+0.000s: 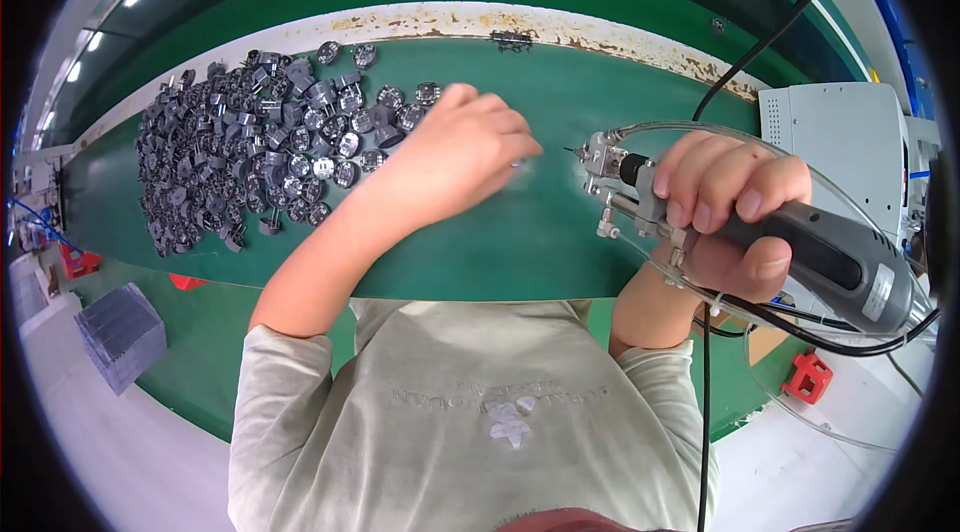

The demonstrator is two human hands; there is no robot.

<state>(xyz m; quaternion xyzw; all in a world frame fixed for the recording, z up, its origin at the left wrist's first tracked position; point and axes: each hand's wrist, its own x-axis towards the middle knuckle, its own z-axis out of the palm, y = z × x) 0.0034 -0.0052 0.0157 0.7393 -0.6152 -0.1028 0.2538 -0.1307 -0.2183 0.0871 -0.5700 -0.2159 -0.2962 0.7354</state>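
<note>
My right hand (735, 197) is wrapped round a grey and black powered screwdriver (850, 267). A metal head with small fittings and clear tubes sits at its front, and its thin tip points left toward my other hand. My left hand (465, 152) is closed over the green work surface, just left of that tip, fingers curled and slightly blurred. A small shiny bit shows by its fingertips; what they pinch is mostly hidden. Left of this hand lies a large pile of small round dark-grey parts (240, 147) with metal pins and bare undersides.
A worn white ledge (400, 22) runs behind the green table (480, 267), with a few parts beyond it. At the right stands a light-grey machine (835, 152); a black cable (765, 37) hangs near it. Red stools (807, 375) and a grey stack (122, 337) stand lower down.
</note>
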